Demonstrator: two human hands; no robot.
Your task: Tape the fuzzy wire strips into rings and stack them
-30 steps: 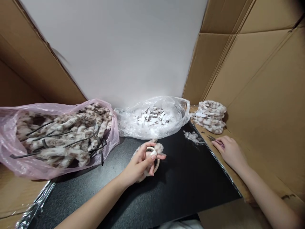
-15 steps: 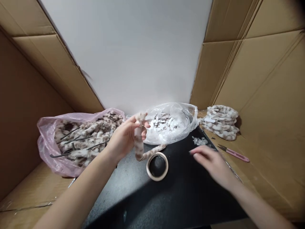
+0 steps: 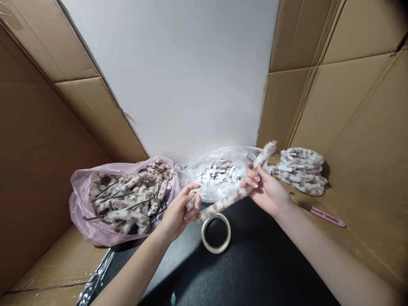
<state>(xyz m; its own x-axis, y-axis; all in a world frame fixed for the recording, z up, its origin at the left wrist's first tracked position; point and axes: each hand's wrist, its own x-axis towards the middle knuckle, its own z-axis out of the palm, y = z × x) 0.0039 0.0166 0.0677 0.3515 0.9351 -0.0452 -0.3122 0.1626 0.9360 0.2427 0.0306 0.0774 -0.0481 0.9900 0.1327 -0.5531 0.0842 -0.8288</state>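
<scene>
A furry tube (image 3: 225,203), white with brown spots like a plush tail, stretches between my two hands. My left hand (image 3: 183,208) has its fingers curled round the tube's lower end. Farther right, my right hand (image 3: 264,189) grips it near the other end, which sticks up past the fingers. Just below the tube a roll of tape (image 3: 204,239) lies on the dark tabletop (image 3: 255,259). Behind the hands, a clear plastic bag (image 3: 191,172) holds white slips and thin brown pieces.
At left, a pink plastic bag (image 3: 79,204) is full of similar furry tubes (image 3: 130,199) with dark rods sticking out. A bundle of furry tubes (image 3: 302,170) lies at right, near pink-handled thread snips (image 3: 328,216). Cardboard walls (image 3: 357,106) and a white panel (image 3: 178,76) enclose the space.
My right hand has moved up and left from above the table and taken hold of the furry tube. The tube, which hung bent from my left hand, is now held out slanting.
</scene>
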